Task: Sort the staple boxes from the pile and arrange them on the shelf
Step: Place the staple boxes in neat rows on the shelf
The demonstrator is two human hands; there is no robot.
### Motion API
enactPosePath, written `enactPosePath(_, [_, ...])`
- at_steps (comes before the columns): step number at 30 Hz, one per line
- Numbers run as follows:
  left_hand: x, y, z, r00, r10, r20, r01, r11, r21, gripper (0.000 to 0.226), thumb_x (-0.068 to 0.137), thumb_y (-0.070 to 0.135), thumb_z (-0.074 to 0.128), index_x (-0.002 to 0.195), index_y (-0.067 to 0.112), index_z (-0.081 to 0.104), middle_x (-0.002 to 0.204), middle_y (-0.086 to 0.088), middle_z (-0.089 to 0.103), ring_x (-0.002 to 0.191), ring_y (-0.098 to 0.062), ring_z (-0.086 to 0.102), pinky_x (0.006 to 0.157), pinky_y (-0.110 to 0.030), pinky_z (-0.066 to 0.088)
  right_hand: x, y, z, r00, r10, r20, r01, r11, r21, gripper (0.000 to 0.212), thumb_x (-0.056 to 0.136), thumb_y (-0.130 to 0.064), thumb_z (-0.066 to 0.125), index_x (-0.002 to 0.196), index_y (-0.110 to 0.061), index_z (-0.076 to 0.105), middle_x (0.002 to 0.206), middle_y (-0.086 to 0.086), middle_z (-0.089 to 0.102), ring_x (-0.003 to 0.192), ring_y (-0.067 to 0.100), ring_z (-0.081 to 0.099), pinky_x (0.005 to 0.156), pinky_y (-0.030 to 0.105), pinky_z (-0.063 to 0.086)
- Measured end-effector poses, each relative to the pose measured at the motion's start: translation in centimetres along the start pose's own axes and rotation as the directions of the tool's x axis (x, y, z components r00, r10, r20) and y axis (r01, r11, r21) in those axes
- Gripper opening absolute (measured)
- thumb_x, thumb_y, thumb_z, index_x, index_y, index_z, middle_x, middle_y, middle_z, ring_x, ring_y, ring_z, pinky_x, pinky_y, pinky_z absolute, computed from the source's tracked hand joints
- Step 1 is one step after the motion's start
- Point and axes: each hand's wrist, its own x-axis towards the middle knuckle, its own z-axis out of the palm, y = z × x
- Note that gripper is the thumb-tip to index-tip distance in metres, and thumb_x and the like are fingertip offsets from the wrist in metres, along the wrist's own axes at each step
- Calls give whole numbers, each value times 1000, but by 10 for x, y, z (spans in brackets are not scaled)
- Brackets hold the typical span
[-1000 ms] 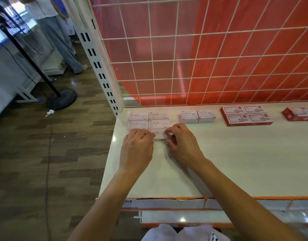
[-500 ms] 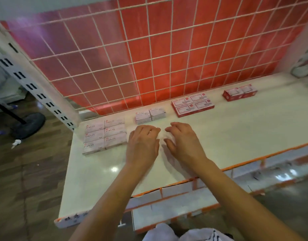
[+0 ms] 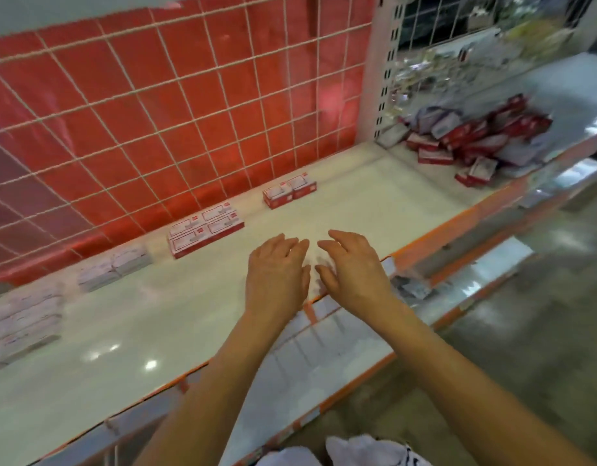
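Note:
My left hand [image 3: 277, 274] and my right hand [image 3: 352, 269] hover side by side over the front of the white shelf [image 3: 189, 314], fingers apart, holding nothing. Sorted staple boxes line the back of the shelf: white boxes at far left [image 3: 21, 322], a white pair [image 3: 114, 267], a red-and-white block of several [image 3: 204, 228], and a red pair [image 3: 288, 191]. The unsorted pile of red and white staple boxes [image 3: 472, 139] lies on the neighbouring shelf at the right, beyond my hands' reach in this view.
A red tiled-look backing behind a white wire grid [image 3: 176, 105] closes the shelf's rear. A perforated white upright [image 3: 381, 68] divides the two shelf bays. An orange-edged price rail [image 3: 435, 230] runs along the front. A lower shelf [image 3: 357, 351] and grey floor [image 3: 542, 331] lie below.
Both hands let go of the white boxes at the left and drifted right along the shelf, empty. My view swung right, bringing the pile into sight.

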Motion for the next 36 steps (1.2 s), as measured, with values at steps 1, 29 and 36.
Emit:
enactPosePath(1, [6,14,5,1000,14,12,-14,1000,-6,43,89,29,63,130,18,58,133,-6,59,128,-29,49,106,-42,35,-3,14,-8,1000,13,-10,-13,1000,-3,38,73,-19,66,108,-3,66,116,22,62,103,43,58,85,50,51])
enactPosePath(29, [211,215,97,941,283,183,-240,944,-226,51,86,38,62,129,11,54,123,-10,60,111,-33,53,88,-39,43,54,274,-112,898,390,-204,-411,909,-71,40,75,8,60,113,-4,63,110,19,58,99,39,51,83,45,46])
enactPosePath(36, [258,226,133,921,341,187,-291,924,-249,48,74,46,70,106,12,59,106,-7,61,95,-31,58,70,-38,48,86,309,-120,947,287,-144,-307,939,-152,51,77,-25,34,117,-23,66,84,16,51,78,35,53,55,37,48])
